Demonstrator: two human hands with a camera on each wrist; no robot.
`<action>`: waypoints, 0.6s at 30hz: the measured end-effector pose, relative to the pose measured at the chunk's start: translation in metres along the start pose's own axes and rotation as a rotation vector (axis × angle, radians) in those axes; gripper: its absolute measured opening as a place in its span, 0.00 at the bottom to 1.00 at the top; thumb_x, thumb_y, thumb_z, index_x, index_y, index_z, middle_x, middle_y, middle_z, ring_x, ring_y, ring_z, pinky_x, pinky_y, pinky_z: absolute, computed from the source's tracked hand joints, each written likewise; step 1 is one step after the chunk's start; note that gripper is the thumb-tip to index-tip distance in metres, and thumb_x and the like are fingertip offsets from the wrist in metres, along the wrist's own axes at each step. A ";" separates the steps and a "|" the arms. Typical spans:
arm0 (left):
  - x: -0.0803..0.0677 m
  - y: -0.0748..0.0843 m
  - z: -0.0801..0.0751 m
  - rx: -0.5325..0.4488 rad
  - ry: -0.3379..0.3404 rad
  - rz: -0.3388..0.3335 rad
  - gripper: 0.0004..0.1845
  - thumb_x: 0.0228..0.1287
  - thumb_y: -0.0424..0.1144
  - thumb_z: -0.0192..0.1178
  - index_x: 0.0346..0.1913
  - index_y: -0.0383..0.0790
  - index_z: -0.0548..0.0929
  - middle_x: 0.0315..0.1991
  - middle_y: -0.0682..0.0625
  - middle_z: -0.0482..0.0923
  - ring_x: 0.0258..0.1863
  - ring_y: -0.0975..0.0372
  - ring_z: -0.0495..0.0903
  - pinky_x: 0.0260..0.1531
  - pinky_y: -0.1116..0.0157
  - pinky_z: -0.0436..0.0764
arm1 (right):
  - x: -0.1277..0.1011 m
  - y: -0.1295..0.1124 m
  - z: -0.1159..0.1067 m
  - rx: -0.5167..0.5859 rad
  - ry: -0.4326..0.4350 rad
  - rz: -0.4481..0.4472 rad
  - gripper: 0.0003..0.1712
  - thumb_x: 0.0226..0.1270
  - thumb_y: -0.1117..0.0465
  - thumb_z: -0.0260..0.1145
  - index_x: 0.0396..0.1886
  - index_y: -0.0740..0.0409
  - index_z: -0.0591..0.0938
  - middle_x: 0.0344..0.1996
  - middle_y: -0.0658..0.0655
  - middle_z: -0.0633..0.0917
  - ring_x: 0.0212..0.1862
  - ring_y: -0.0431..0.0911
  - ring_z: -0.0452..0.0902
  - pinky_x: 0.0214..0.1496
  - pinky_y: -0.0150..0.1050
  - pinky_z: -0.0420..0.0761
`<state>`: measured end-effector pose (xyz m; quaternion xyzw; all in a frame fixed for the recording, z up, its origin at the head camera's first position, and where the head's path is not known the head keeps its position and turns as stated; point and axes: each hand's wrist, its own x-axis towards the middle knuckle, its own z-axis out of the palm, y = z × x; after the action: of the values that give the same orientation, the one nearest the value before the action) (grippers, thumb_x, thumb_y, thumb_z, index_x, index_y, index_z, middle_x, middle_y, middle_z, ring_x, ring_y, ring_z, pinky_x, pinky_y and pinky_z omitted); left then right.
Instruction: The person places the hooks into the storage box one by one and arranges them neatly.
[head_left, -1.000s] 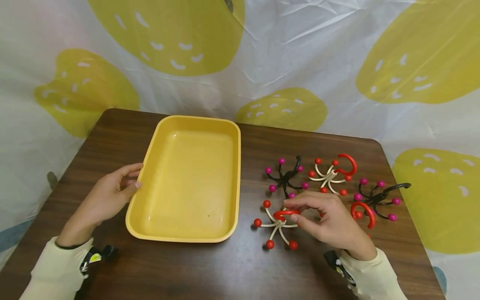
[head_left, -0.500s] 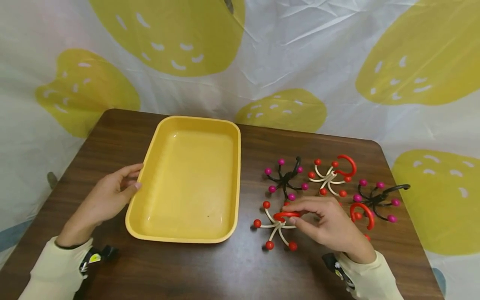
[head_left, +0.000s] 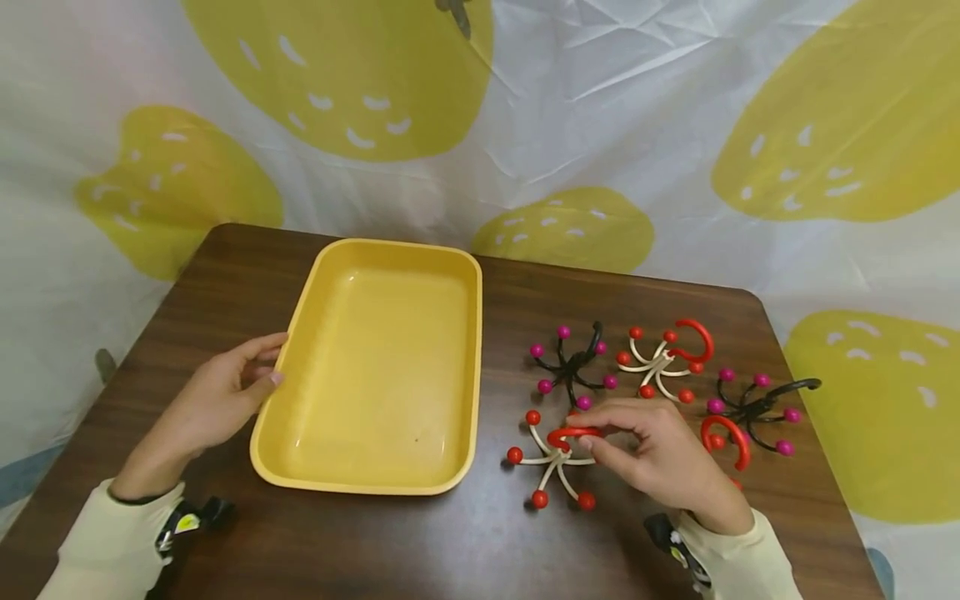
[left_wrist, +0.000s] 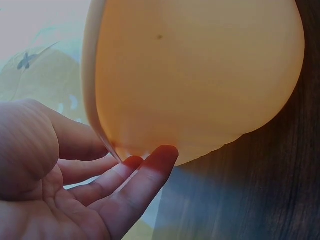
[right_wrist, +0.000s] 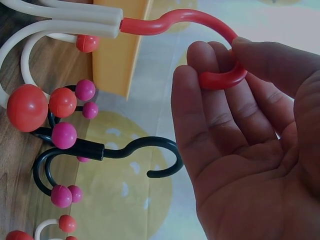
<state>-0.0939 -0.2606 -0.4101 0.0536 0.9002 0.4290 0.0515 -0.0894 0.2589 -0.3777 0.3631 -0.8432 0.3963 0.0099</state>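
Right hand pinching a red hook, left hand resting at a yellow tray.

Right hand (head_left: pixel 660 462) pinches the red hook (head_left: pixel 572 434) of a white multi-arm hanger (head_left: pixel 553 457) between thumb and fingers (right_wrist: pixel 210 95); the hanger lies on the desk (head_left: pixel 420 533) just right of the yellow tray (head_left: pixel 378 367), hook end pointing right toward the hand, ball-tipped arms fanned left and toward the near edge. Left hand (head_left: pixel 217 400) lies with fingers loosely extended, fingertips (left_wrist: pixel 160 155) touching the tray's left rim. Tray's long axis runs away from the person. Behind the held hanger: a black hanger with pink balls (head_left: pixel 572 367), another white hanger (head_left: pixel 663 354), a second black hanger (head_left: pixel 753 404) further right. A 3rd red hook (head_left: pixel 727 435) shows beside the right hand; its body is hidden by the hand. Left wrist view is blurred close-up, tray edges cut off.
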 end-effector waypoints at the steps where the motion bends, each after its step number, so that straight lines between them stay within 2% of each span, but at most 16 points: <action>1: 0.000 0.000 0.000 -0.001 -0.001 -0.001 0.30 0.80 0.32 0.57 0.79 0.31 0.65 0.67 0.30 0.77 0.60 0.40 0.83 0.44 0.78 0.80 | 0.000 0.000 0.000 -0.006 0.003 -0.005 0.18 0.63 0.71 0.77 0.50 0.51 0.92 0.45 0.46 0.93 0.43 0.41 0.90 0.40 0.28 0.86; 7: 0.001 -0.001 0.000 0.004 -0.002 0.000 0.30 0.80 0.33 0.58 0.80 0.31 0.65 0.67 0.31 0.78 0.60 0.40 0.83 0.44 0.79 0.79 | -0.001 0.000 0.000 -0.026 0.014 -0.023 0.20 0.60 0.73 0.78 0.49 0.51 0.92 0.44 0.47 0.93 0.46 0.40 0.90 0.40 0.26 0.86; 10: 0.001 -0.001 -0.001 0.012 -0.002 -0.003 0.30 0.80 0.34 0.58 0.80 0.32 0.65 0.67 0.31 0.78 0.60 0.40 0.83 0.44 0.79 0.79 | -0.001 -0.002 -0.001 -0.031 0.018 -0.009 0.21 0.61 0.73 0.78 0.50 0.48 0.92 0.45 0.46 0.93 0.48 0.39 0.89 0.40 0.27 0.85; 18: 0.001 -0.002 0.000 0.006 0.000 -0.013 0.30 0.81 0.34 0.58 0.80 0.33 0.65 0.67 0.31 0.78 0.61 0.40 0.83 0.44 0.79 0.78 | 0.003 -0.007 -0.009 -0.066 0.025 -0.005 0.21 0.60 0.73 0.78 0.51 0.49 0.92 0.45 0.45 0.93 0.46 0.38 0.89 0.43 0.28 0.85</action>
<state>-0.0945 -0.2614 -0.4114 0.0477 0.9019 0.4259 0.0539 -0.0891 0.2601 -0.3661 0.3594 -0.8548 0.3728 0.0333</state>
